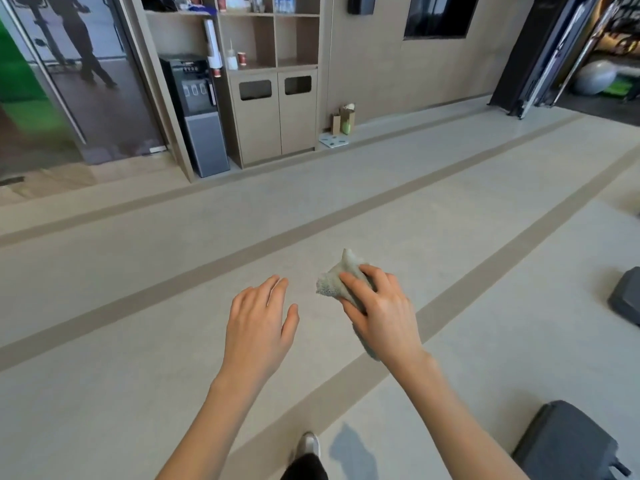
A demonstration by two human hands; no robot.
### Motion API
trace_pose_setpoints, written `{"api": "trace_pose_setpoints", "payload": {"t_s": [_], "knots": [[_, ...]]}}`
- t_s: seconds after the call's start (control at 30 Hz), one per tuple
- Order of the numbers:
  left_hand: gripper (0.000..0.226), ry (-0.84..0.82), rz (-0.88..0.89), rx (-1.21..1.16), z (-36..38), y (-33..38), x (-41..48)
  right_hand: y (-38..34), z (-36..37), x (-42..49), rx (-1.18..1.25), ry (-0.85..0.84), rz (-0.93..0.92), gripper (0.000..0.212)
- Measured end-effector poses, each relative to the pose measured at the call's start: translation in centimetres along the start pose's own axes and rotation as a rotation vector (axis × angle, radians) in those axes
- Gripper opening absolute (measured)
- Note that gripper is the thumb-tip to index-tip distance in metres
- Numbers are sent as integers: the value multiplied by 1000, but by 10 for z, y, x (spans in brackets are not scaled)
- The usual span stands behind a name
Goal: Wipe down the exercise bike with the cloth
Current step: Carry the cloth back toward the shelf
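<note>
Right hand (381,306) has its fingers curled round a bunched-up pale grey cloth (334,280), held out in front over the floor (138,271). Left hand (259,320) is empty, fingers straight and relaxed, just beside it.

No bike in plain sight, honestly. There are two dark grey shapes (568,445) at the right edge, but I can't tell what they are. My guess is this is the walking-over bit and the wiping hasn't started yet.

If it were me, I'd shake that cloth out flatter before touching the bike, since a scrunched wad only cleans with one corner. Free hand steadies the frame. Do the handlebars and seat first, then work downward.

Room-wise, the floor is pale beige with darker stripes running across. A wooden shelf unit (273,116) with cupboard doors stands against the wall, with a black water dispenser (197,109) right beside it. A couple of paper bags (344,119) sit on the floor by the wall. There's a grey exercise ball (594,77) off in the far right corner and a glass door (69,81) on the left.
</note>
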State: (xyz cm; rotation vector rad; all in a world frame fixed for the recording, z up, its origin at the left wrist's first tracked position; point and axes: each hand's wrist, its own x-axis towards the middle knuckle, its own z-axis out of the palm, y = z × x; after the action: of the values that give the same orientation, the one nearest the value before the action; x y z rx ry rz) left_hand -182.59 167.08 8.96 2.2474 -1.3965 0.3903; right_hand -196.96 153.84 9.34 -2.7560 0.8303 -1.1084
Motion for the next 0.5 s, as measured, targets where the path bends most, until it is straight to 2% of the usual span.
{"api": "trace_pose_setpoints", "payload": {"t_s": [0.2,0.5], "knots": [[36,-15,36,-19,56,-28,159,67,68,137,4,12,20,30],[39,-42,58,-7,150,-74,344,154,187,297,53,2,50,29]]}}
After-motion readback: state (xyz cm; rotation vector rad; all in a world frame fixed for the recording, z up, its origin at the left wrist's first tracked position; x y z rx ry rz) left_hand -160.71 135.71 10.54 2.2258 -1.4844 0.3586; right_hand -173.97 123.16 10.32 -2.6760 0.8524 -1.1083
